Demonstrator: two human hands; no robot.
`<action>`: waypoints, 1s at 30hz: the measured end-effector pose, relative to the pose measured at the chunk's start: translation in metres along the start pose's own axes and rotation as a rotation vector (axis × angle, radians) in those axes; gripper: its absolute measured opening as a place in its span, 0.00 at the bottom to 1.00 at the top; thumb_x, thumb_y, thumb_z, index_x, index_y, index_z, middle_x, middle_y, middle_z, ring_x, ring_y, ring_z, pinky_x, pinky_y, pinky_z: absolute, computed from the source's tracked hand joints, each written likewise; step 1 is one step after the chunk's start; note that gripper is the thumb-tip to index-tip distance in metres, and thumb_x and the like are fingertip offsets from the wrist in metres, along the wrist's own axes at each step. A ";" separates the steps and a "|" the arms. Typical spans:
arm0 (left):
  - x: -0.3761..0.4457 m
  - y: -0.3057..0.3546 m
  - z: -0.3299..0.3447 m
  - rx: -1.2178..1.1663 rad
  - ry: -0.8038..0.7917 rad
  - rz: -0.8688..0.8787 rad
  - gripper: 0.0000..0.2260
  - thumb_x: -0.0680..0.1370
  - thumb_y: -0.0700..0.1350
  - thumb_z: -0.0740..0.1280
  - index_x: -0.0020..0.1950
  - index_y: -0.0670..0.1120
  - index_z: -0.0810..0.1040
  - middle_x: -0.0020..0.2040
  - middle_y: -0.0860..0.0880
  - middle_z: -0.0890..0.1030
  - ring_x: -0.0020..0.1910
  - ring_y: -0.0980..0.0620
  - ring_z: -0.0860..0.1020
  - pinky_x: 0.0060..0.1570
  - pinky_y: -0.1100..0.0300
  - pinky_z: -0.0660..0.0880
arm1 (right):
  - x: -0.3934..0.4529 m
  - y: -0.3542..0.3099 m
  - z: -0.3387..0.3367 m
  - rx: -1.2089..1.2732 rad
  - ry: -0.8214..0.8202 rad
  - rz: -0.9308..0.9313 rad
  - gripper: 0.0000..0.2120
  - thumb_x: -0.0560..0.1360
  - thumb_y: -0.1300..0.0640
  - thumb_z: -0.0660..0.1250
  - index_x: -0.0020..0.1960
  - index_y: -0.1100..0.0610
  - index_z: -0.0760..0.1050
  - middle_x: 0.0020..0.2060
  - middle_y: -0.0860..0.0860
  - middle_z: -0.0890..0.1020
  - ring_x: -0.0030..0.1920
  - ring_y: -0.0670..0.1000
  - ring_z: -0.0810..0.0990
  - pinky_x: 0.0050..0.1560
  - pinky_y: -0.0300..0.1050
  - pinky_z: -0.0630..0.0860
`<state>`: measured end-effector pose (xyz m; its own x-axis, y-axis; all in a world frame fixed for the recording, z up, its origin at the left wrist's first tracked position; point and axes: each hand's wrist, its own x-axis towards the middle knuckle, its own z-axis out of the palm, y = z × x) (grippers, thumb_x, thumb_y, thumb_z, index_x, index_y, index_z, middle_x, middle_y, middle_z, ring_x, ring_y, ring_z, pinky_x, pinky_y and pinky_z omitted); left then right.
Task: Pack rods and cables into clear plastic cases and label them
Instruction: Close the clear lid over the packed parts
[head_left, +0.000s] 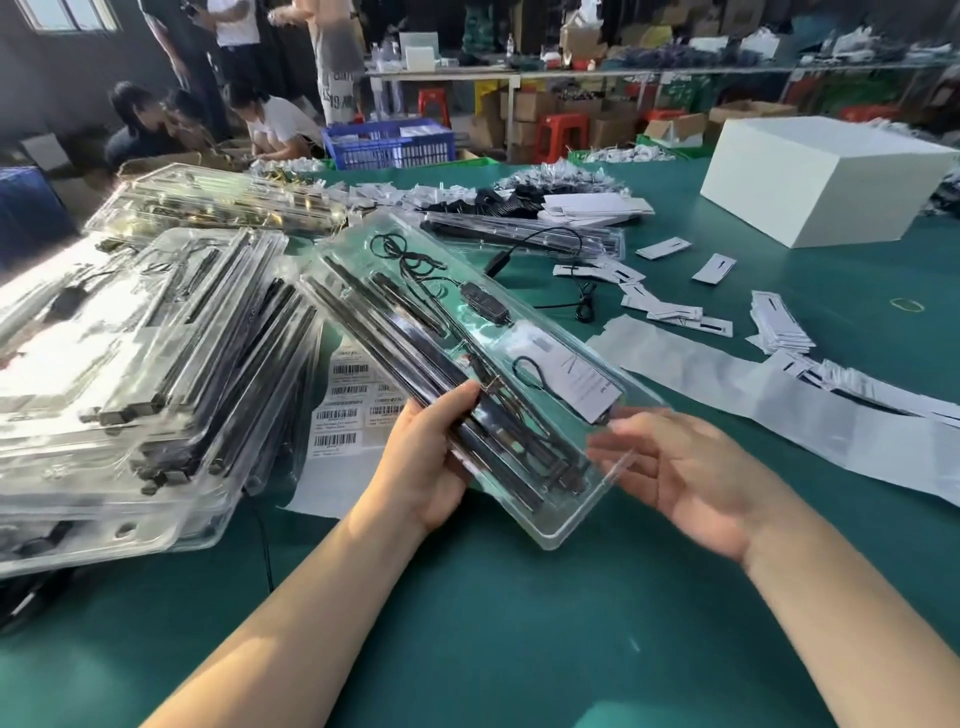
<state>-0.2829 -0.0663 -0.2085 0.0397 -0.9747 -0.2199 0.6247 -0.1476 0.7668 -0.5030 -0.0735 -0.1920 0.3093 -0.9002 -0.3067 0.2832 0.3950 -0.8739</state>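
Bright daylight from ten o'clock; hard glare whitens the stacked cases (104, 332), the right hand (691, 478) is motion-blurred, edges bow with wide-angle distortion

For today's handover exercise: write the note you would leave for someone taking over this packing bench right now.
Left hand grips the near end of a filled clear case, held tilted above the green table. Right hand is open under its other edge, fingers blurred.
Done: black rods, cable and card lie inside; packed cases are stacked left.
Left: I see no barcode label on this case; the label sheet lies beneath.
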 end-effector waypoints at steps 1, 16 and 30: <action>0.001 -0.002 0.000 -0.005 0.018 0.013 0.22 0.73 0.39 0.68 0.66 0.35 0.70 0.46 0.39 0.84 0.40 0.45 0.84 0.39 0.50 0.80 | 0.002 0.005 0.005 0.045 0.093 -0.024 0.11 0.72 0.63 0.69 0.54 0.61 0.75 0.41 0.60 0.85 0.37 0.53 0.85 0.31 0.40 0.80; 0.002 -0.008 0.002 -0.009 0.085 0.071 0.09 0.77 0.38 0.67 0.58 0.42 0.76 0.49 0.40 0.84 0.44 0.44 0.84 0.48 0.42 0.80 | 0.014 0.011 0.017 0.007 0.272 -0.059 0.06 0.76 0.68 0.64 0.45 0.58 0.75 0.29 0.55 0.84 0.29 0.50 0.83 0.29 0.39 0.80; -0.007 -0.017 0.008 0.024 -0.109 0.005 0.15 0.77 0.40 0.68 0.64 0.42 0.76 0.56 0.39 0.82 0.54 0.40 0.82 0.48 0.47 0.80 | 0.031 -0.067 0.018 -0.962 -0.058 -0.102 0.33 0.60 0.31 0.68 0.59 0.50 0.77 0.40 0.42 0.84 0.40 0.43 0.82 0.43 0.45 0.79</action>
<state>-0.3001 -0.0581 -0.2146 -0.0432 -0.9877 -0.1505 0.6055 -0.1457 0.7824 -0.4959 -0.1241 -0.1360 0.3756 -0.9013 -0.2159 -0.5449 -0.0263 -0.8381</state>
